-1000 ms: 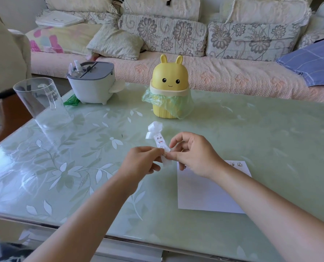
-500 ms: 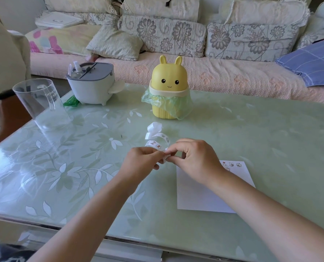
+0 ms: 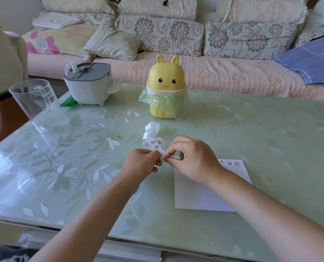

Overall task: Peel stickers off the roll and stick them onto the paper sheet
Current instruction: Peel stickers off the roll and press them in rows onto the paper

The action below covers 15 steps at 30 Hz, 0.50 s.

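White sticker strip (image 3: pixel 155 145) pinched by left hand (image 3: pixel 141 163), steadying it while right hand (image 3: pixel 191 159) pinches a sticker near paper sheet (image 3: pixel 204 193).

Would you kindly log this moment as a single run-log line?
step: peeling; left hand: holds sticker strip; right hand: pinches strip end; paper sheet: stickers on far edge

Bright daylight; glare on the glass tabletop (image 3: pixel 44 167) at near left; wide-angle bending at edges; mostly sharp.
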Each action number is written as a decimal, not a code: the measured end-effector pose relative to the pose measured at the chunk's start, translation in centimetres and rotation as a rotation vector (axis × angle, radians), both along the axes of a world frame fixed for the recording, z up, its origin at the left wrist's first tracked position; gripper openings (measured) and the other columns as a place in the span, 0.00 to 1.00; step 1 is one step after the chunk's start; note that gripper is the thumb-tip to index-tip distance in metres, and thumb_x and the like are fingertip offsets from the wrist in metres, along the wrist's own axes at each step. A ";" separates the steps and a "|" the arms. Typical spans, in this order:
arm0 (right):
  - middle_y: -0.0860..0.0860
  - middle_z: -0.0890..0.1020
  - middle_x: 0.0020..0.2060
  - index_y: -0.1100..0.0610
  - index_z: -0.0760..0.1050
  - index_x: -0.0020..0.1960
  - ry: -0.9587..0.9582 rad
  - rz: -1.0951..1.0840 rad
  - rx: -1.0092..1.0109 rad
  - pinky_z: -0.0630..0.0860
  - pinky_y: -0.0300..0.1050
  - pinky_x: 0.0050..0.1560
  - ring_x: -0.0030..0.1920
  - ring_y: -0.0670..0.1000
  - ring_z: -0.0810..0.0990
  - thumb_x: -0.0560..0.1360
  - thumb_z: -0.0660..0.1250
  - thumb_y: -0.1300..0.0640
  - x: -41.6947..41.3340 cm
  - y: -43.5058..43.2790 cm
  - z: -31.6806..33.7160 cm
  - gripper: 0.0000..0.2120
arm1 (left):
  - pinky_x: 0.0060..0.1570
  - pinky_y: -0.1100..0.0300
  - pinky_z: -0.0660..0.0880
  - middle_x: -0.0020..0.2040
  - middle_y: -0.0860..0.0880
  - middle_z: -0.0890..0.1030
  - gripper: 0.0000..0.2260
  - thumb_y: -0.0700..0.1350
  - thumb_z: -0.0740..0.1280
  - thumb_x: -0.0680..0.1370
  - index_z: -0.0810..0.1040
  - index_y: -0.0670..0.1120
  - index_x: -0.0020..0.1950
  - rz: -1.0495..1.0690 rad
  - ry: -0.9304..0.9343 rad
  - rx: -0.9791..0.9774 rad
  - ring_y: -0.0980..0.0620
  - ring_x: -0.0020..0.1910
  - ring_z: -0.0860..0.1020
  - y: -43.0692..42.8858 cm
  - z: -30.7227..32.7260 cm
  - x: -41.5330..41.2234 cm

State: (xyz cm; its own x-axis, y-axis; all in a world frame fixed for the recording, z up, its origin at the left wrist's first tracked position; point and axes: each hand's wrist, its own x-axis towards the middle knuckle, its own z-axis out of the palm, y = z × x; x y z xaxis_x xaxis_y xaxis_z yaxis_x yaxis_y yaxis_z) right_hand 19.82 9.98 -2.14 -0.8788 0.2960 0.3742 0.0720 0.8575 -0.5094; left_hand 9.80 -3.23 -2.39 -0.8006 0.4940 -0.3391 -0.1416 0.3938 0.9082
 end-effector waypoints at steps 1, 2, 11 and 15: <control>0.39 0.79 0.39 0.43 0.81 0.37 -0.006 -0.011 -0.053 0.66 0.35 0.34 0.32 0.43 0.74 0.70 0.76 0.52 0.1 0.0 0.1 0.07 | 0.37 0.60 0.73 0.37 0.47 0.84 0.10 0.44 0.64 0.75 0.83 0.43 0.40 -0.003 0.068 -0.052 0.52 0.31 0.77 0.2 -0.3 -0.1; 0.39 0.79 0.38 0.43 0.80 0.36 -0.019 -0.027 -0.124 0.69 0.36 0.35 0.32 0.45 0.75 0.70 0.76 0.53 0.2 0.1 0.2 0.08 | 0.36 0.59 0.72 0.36 0.45 0.83 0.11 0.45 0.63 0.75 0.82 0.42 0.40 -0.014 0.163 -0.118 0.51 0.31 0.76 0.3 -0.5 -0.2; 0.46 0.79 0.28 0.56 0.83 0.43 -0.114 -0.190 -0.675 0.71 0.33 0.29 0.27 0.43 0.76 0.75 0.73 0.58 2.6 3.0 1.2 0.03 | 0.42 0.55 0.69 0.46 0.50 0.72 0.11 0.53 0.65 0.76 0.72 0.46 0.48 -0.032 0.922 -0.404 0.46 0.45 0.72 1.8 -0.9 1.3; 0.43 0.78 0.27 0.56 0.82 0.44 -0.139 -0.280 -0.792 0.68 0.34 0.25 0.26 0.44 0.76 0.76 0.73 0.58 4.3 4.8 1.4 0.02 | 0.42 0.56 0.65 0.42 0.51 0.70 0.09 0.47 0.69 0.73 0.71 0.46 0.45 -0.067 1.196 -0.181 0.47 0.42 0.70 3.2 -0.4 2.7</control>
